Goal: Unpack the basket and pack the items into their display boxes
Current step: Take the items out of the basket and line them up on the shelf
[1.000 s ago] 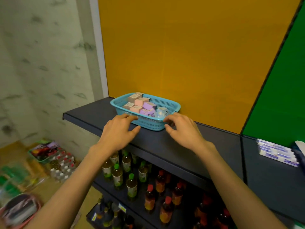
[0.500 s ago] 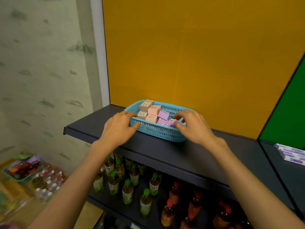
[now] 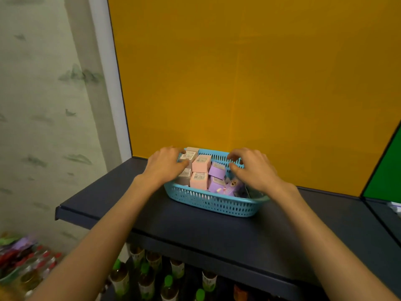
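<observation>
Shelf-top [image 3: 195,227] basket [image 3: 213,203] lengthwise left-right

head cam | looks forward-down | close over shelf [image 3: 195,224] | single view

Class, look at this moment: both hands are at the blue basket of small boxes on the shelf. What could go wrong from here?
1. The small boxes are piled loosely and some rise above the rim, so tilting the blue basket could spill them.
2. The left hand and right hand sit at opposite ends; an uneven lift may tip it.
3. Bottles stand on the shelf below, where a dropped box could land.
</observation>
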`<action>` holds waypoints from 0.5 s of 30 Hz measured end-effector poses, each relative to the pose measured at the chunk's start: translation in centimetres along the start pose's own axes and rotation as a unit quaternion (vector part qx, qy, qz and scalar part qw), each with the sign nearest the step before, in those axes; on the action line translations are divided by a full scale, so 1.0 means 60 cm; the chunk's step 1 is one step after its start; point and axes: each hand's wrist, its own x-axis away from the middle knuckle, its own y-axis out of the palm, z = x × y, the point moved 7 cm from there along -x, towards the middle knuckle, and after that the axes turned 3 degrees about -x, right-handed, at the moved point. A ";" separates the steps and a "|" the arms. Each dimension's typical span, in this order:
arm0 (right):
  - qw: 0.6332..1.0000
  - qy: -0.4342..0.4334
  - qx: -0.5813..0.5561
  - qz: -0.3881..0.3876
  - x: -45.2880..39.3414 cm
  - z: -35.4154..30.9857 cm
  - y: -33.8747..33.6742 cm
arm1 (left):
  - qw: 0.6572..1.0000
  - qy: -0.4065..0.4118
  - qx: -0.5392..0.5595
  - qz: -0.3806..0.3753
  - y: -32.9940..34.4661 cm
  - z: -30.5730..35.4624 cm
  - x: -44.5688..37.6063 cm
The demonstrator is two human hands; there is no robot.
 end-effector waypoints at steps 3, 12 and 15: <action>1.000 0.009 0.012 -0.012 -0.022 -0.002 0.017 | 1.000 0.016 -0.009 -0.016 0.021 0.005 -0.046; 0.995 0.046 0.052 -0.068 -0.070 -0.009 0.065 | 0.997 0.048 -0.052 -0.035 0.082 0.010 -0.141; 0.993 0.053 0.066 -0.083 -0.083 -0.014 0.080 | 0.996 0.037 -0.074 -0.020 0.092 0.004 -0.156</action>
